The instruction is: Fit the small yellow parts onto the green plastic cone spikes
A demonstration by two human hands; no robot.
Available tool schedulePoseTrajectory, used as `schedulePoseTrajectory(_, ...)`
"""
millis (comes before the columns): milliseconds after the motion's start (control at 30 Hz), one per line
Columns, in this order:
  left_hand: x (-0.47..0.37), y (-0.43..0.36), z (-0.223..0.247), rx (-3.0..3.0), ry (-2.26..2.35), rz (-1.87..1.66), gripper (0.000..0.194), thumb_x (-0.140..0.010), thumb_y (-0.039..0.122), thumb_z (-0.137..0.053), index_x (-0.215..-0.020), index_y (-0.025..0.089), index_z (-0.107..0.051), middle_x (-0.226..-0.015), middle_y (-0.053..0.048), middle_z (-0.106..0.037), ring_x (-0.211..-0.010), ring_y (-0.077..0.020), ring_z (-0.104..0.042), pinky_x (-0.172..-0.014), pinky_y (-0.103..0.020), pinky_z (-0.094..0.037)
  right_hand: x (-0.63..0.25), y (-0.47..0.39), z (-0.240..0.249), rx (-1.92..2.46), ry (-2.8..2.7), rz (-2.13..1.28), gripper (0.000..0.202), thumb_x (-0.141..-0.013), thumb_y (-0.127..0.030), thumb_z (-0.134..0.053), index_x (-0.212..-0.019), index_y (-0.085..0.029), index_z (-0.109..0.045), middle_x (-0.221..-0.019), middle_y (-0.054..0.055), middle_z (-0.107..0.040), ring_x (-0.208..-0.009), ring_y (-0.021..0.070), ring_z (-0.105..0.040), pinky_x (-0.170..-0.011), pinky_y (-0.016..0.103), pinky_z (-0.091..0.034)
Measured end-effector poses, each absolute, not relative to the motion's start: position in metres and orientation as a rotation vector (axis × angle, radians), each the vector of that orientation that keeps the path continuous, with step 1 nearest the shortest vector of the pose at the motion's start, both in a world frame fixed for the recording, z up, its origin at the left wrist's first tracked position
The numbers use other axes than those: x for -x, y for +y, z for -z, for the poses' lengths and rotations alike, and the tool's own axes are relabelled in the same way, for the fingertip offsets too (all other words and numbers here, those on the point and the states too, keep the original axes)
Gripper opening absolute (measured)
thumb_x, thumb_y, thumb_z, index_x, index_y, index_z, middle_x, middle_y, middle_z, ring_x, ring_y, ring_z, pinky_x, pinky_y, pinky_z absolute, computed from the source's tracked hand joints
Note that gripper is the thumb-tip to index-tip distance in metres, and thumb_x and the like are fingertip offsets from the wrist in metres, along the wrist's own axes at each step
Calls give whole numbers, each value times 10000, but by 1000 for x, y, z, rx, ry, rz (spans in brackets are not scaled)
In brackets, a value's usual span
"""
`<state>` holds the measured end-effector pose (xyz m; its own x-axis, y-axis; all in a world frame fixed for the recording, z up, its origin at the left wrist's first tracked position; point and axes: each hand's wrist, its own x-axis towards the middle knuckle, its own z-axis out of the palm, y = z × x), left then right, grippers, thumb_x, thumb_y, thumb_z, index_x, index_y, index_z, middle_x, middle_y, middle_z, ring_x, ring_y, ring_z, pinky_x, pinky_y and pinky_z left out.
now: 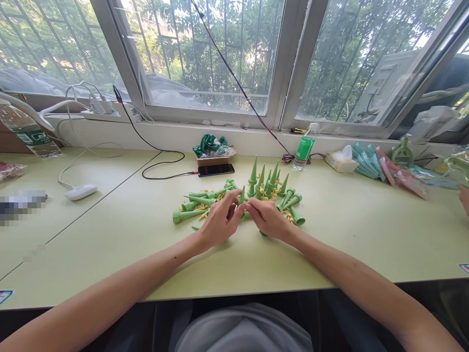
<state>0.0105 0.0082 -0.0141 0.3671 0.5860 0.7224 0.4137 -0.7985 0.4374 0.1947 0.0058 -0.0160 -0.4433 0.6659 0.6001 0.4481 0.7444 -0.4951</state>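
Note:
My left hand [220,217] is closed round a green plastic spike [242,196] whose tapered tip points up. Against it, fingertips nearly touching, my right hand [269,217] is pinched; whatever lies between its fingers is hidden. Just beyond stand several upright green spikes [253,171] with wide collars. More green spikes [188,214] lie on their sides to the left, mixed with small yellow fittings [203,215]. On the right of the pile, another few spikes [297,216] lie tilted beside my right hand.
Behind the pile are a phone [216,169] on a cable and a small cardboard box [213,159] with green plastic in it. A water bottle [305,146], a tissue pack [341,160] and bagged items [399,176] line the back right. A white mouse [81,191] lies left.

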Motion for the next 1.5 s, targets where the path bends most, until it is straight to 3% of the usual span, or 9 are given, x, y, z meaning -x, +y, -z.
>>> schedulePoseTrajectory(900, -11, 8, 13, -2479, 918, -1426, 231, -949, 234, -511, -1172, 218, -451, -652, 73, -467, -483, -56, -352, -481, -159, -323, -196, 5, 17, 827, -2109, -378, 291, -1015, -298, -374, -737, -217, -354, -612, -52, -372, -531, 99, -296, -541, 229, -275)
schedulePoseTrajectory(1067, -10, 8, 12, -2511, 887, -1462, 248, -943, 217, -531, -1186, 217, -480, -697, 58, -523, -473, -46, -353, -487, -164, -338, -195, 2, 15, 829, -2065, -433, 193, -1014, -307, -379, -861, -209, -445, -627, -55, -416, -523, 97, -344, -541, 217, -303)
schedulePoseTrajectory(1300, -10, 6, 10, -2658, 691, -1517, 270, -921, 141, -556, -1184, 196, -532, -749, 21, -569, -511, -57, -431, -524, -175, -388, -194, 2, 15, 814, -2046, -446, 219, -1012, -284, -334, -802, -227, -358, -622, -51, -414, -509, 102, -339, -530, 225, -300)
schedulePoseTrajectory(1500, -10, 6, 9, -2755, 592, -1528, 326, -921, 126, -545, -1238, 196, -523, -782, -2, -589, -521, -68, -434, -504, -182, -374, -195, 3, 15, 849, -2036, -413, 216, -1000, -278, -355, -795, -220, -390, -607, -55, -411, -508, 100, -352, -527, 221, -304)
